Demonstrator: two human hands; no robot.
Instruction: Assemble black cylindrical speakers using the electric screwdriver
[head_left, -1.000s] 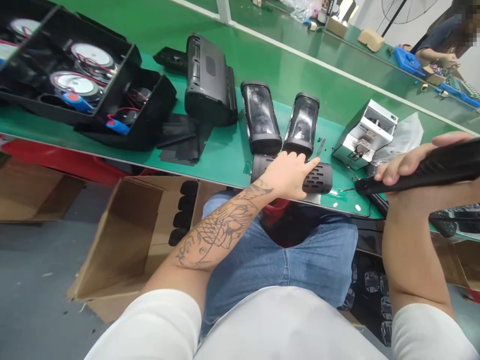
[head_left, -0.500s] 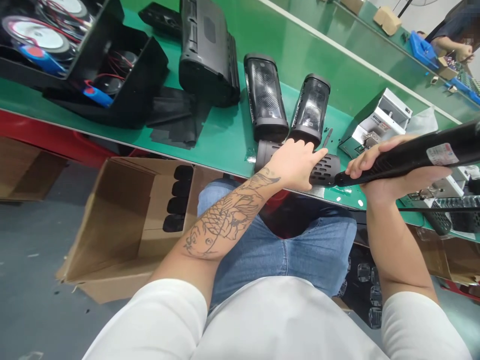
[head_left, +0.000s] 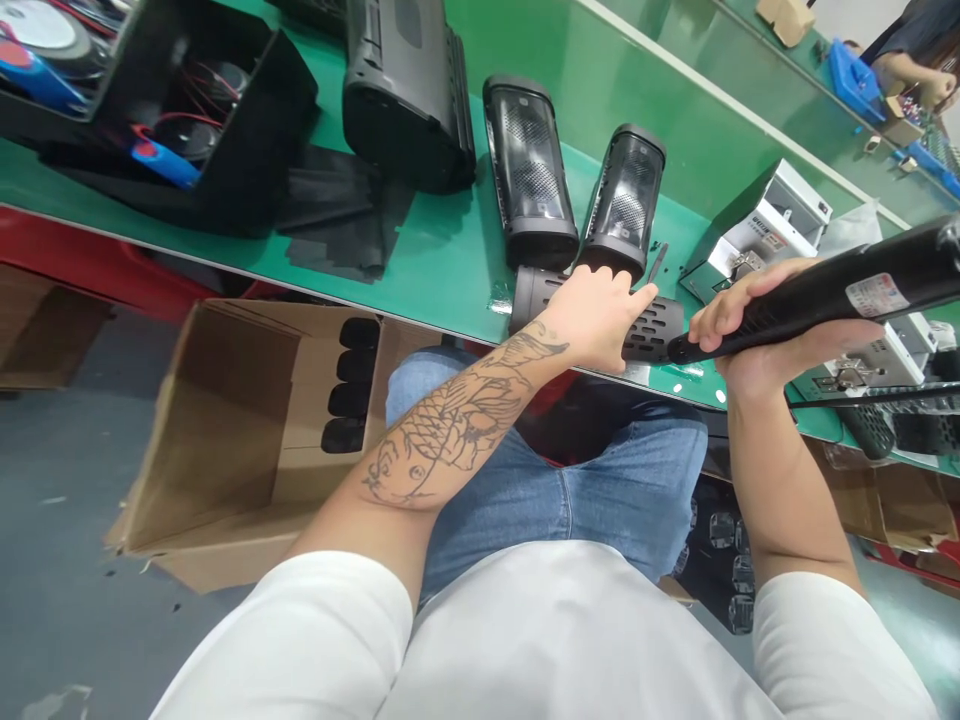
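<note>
My left hand is wrapped over a black slotted housing lying at the bench's near edge. My right hand grips a black electric screwdriver held nearly level, a white label on its body. The screwdriver's front end meets the right end of the housing; the bit itself cannot be made out. Just behind my left hand stand two black units with clear fronts, the left one and the right one. A thin dark tool lies by my left fingers.
On the left are a large black casing, dark sheets and an open black box of wired speakers. A silver machine stands at right. An open carton sits below. Across the bench, another person's hand shows.
The view has shifted slightly, so the bench items sit a little higher and further left. Both hands keep their holds, and the screwdriver's front end stays at the housing's right end.
</note>
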